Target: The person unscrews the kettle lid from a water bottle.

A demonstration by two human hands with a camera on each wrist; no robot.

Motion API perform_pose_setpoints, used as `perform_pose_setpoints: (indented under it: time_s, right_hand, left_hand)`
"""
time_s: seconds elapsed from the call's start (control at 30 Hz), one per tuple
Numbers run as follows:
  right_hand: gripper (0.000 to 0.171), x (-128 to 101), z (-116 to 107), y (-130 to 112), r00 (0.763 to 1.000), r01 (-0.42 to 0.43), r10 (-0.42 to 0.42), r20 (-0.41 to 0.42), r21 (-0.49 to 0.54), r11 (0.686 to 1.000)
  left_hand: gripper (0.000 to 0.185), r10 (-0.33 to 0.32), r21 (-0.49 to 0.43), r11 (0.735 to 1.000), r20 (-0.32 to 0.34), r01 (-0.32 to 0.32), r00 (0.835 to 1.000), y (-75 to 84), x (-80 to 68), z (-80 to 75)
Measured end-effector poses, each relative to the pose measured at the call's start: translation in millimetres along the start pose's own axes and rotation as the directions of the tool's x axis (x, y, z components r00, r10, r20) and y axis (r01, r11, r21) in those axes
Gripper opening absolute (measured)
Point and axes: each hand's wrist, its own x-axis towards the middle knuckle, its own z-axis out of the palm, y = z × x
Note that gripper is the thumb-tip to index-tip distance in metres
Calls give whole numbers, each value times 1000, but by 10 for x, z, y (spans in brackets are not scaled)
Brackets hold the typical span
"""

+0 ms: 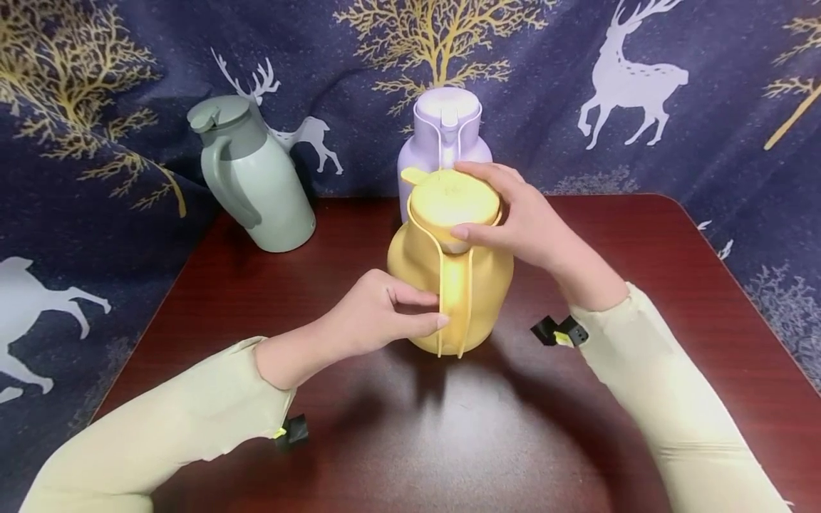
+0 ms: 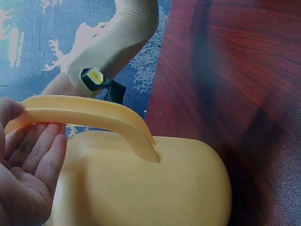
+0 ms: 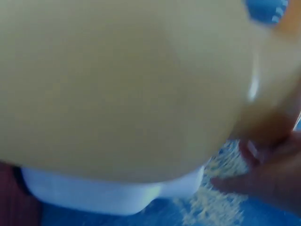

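- Backing everything, a dark blue cloth (image 1: 526,107) printed with white deer and golden trees.
- A reddish-brown table (image 1: 474,442) with a glossy top and rounded far corners; a bright patch of light shines on its near part, with shadows around it.
- Two pale cream sleeves, the left one (image 1: 186,406) and the right one (image 1: 673,399), reaching in from the lower corners.
- A yellow jug (image 1: 490,285), standing around the middle of the table with its handle side toward the person; the right wrist view, though blurred, is mostly filled with its pale surface.
- A grey-green jug (image 1: 269,192) near the far left corner, well apart from the others.
- A lilac jug (image 1: 426,139) behind the yellow one, its lower part hidden by it.
- The right hand (image 1: 526,221) grasps the top of the yellow jug, thumb on the near side and fingers around the far side.
- The left hand (image 1: 378,313) pinches the handle from the left, thumb against one side and fingers behind.
- The yellow handle (image 1: 457,299), a ridged strip running down from the collar.
- The yellow lid (image 1: 455,196), round, under the right hand; I cannot tell whether it sits fully down.
- Small black blocks at the left cuff (image 1: 297,429) and right cuff (image 1: 545,331), each with a yellow bit.
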Motion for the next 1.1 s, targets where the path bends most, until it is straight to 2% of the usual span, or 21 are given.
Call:
perform_pose_setpoints:
  time_s: [0.07,0.13,0.2,0.27,0.47,0.57,0.67,0.7,0.73,0.8,0.87,0.9,0.97,1.03,1.1]
  right_hand:
    - [73,62,-38,78,997,27,-35,72,105,994]
    - [73,135,-70,162,986,51,-86,145,226,973]
    - [74,211,-100,233,966,65,-147,215,345,936]
    - [75,274,-138,272,940,63,-191,283,406,912]
    - [76,405,-295,263,854,3,-213,475,404,915]
    - [79,445,-352,263,811,-9,-232,537,408,913]
    - [89,443,-370,295,791,-9,-264,551,442,897]
    - [93,426,-364,299,799,-8,-269,538,456,890]
    - [95,395,-350,299,819,-7,-260,512,462,887]
    - [95,294,-308,259,886,15,-197,420,399,917]
    - [87,143,-252,186,954,9,-96,284,293,956]
    - [81,59,-220,144,978,-7,-41,206,229,974]
    - [73,-109,-150,73,998,-43,37,52,116,992]
    - [68,-245,-73,26,996,-45,51,-71,72,996]
    - [65,-330,3,-7,988,-28,32,-153,30,999]
  left_hand:
    - [25,-8,1,1000,-3,8,1000,-5,-5,-6]
    - [25,-17,-5,1000,-5,17,1000,-14,-5,-9]
    - [25,-23,-10,1000,-10,23,1000,-18,-1,-9]
    - [25,-33,-17,999,-15,32,999,-20,-4,-10]
    - [25,-19,-22,1000,-10,19,1000,-5,-10,-2]
    - [24,-11,-30,1000,-6,11,1000,-7,-3,7]
    - [24,-7,-33,999,-3,7,1000,-9,5,11]
    - [24,-8,-30,1000,-4,8,1000,-7,5,11]
    - [24,-7,-29,1000,-4,6,1000,-7,5,12]
    - [25,-5,-25,1000,-6,5,1000,-5,3,16]
    - [24,1,-28,1000,-1,-1,1000,-16,2,25]
    - [24,2,-28,1000,0,-2,1000,-12,0,27]
    - [25,5,-29,1000,0,-5,1000,-13,-3,33]
    - [24,6,-28,1000,-4,-6,1000,-23,-6,34]
    - [24,5,-23,1000,-14,-5,1000,-18,-12,25]
